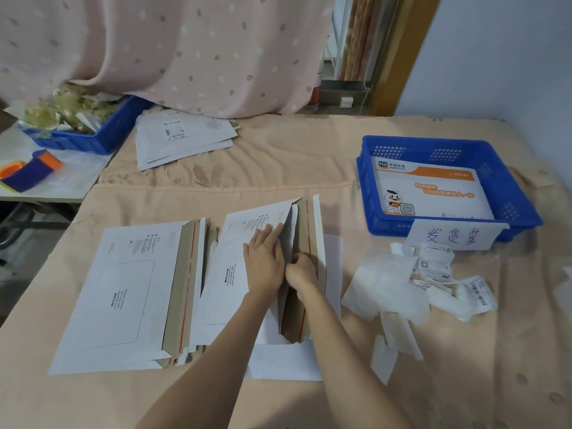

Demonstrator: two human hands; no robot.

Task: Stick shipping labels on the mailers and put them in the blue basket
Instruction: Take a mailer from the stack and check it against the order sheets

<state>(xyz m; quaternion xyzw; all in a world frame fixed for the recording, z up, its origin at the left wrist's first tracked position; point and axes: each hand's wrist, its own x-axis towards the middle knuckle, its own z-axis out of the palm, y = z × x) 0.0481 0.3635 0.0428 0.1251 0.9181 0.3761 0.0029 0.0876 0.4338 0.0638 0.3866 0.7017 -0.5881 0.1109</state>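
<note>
A white cardboard mailer [230,243] lies in the middle of the peach-covered table with its brown flap [305,230] folded open. My left hand [264,258] presses flat on the mailer's face. My right hand [301,270] is curled at the flap's fold, pinching its edge near the red strip. A stack of similar mailers [123,289] lies to the left. The blue basket [520,187] stands at the right with an orange-and-white mailer [433,193] inside. Loose shipping labels [435,263] and backing papers [383,283] lie to the right of my hands.
A second blue basket [108,134] full of scraps sits at the far left on a side table, beside an orange-and-blue tape dispenser [34,170]. A pile of white mailers [182,134] lies at the back. A paper sign [452,235] hangs on the right basket's front.
</note>
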